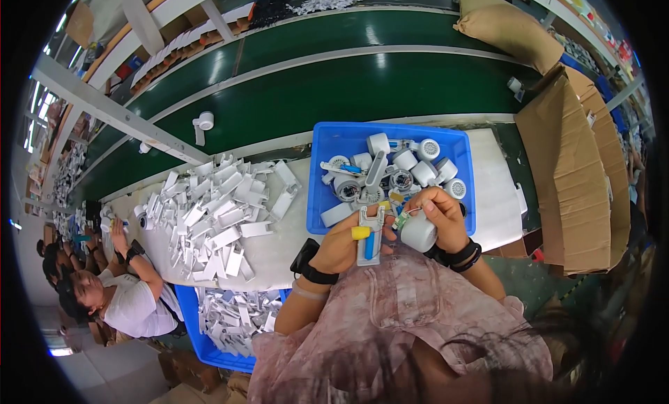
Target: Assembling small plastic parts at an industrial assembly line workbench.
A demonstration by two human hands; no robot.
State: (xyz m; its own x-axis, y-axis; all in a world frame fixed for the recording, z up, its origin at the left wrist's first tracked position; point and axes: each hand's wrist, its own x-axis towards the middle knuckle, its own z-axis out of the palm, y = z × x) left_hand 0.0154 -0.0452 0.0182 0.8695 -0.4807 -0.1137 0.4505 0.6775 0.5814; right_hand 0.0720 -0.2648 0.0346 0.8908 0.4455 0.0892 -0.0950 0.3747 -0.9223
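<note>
My left hand (pixel 339 245) is closed around a white plastic handle shell (pixel 369 254) with a blue cylindrical battery (pixel 369 245) lying in it. A yellow piece (pixel 360 232) shows at the thumb; whether it wraps the thumb or belongs to the shell, I cannot tell. My right hand (pixel 446 214) grips a white round motor housing (pixel 419 233) with its fingers, close beside the shell. At the housing's left side a small green circuit board (pixel 401 221) shows with thin wires. Both hands are over the near edge of a blue bin (pixel 322 143) holding several similar white housings.
White plastic shells (pixel 223 209) are heaped on the pale table (pixel 296 226) to the left. Another blue bin of shells (pixel 202 345) stands below them. Beyond runs a green conveyor belt (pixel 293 94). A cardboard box (pixel 571 174) borders the right. A co-worker (pixel 139 299) works at far left.
</note>
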